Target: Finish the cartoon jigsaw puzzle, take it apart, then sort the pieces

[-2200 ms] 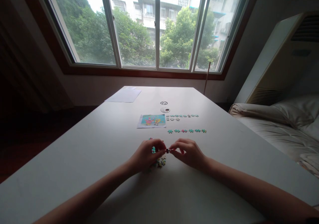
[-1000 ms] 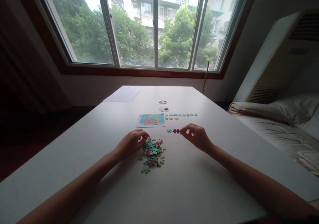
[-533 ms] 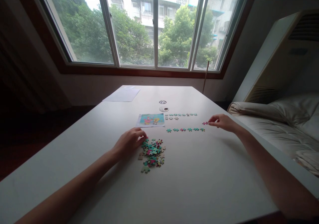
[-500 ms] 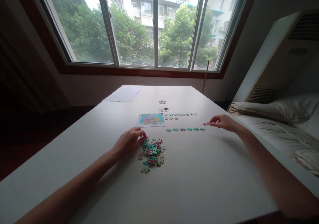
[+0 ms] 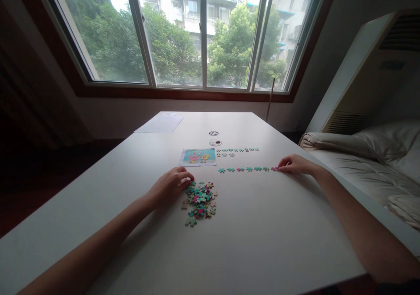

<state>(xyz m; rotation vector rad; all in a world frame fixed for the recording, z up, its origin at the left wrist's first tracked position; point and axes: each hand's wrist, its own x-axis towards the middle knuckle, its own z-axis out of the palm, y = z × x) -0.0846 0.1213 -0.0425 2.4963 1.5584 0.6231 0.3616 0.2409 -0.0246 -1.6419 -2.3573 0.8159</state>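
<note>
At the right end of the front row of puzzle pieces (image 5: pixel 250 169), my right hand (image 5: pixel 293 164) pinches a pink puzzle piece (image 5: pixel 274 168), which is at the table surface beside the last green one. My left hand (image 5: pixel 172 182) rests at the upper left edge of a heap of mixed puzzle pieces (image 5: pixel 201 199). Its fingers are curled together, and whatever is between the fingertips is hidden. Just beyond that hand lies a picture sheet (image 5: pixel 199 156) with a pink and a yellow cartoon figure on blue.
Two shorter rows of pieces (image 5: pixel 232 150) run to the right of the picture sheet. Farther back are two small round items (image 5: pixel 215 142) on the white table (image 5: pixel 256 238). White paper (image 5: pixel 159 123) lies at the far left corner. A padded seat (image 5: pixel 354 164) stands along the right side.
My right hand has moved slightly right and down, bringing the pink piece in line with the front row. My left hand has stayed by the heap, with its fingers shifted slightly.
</note>
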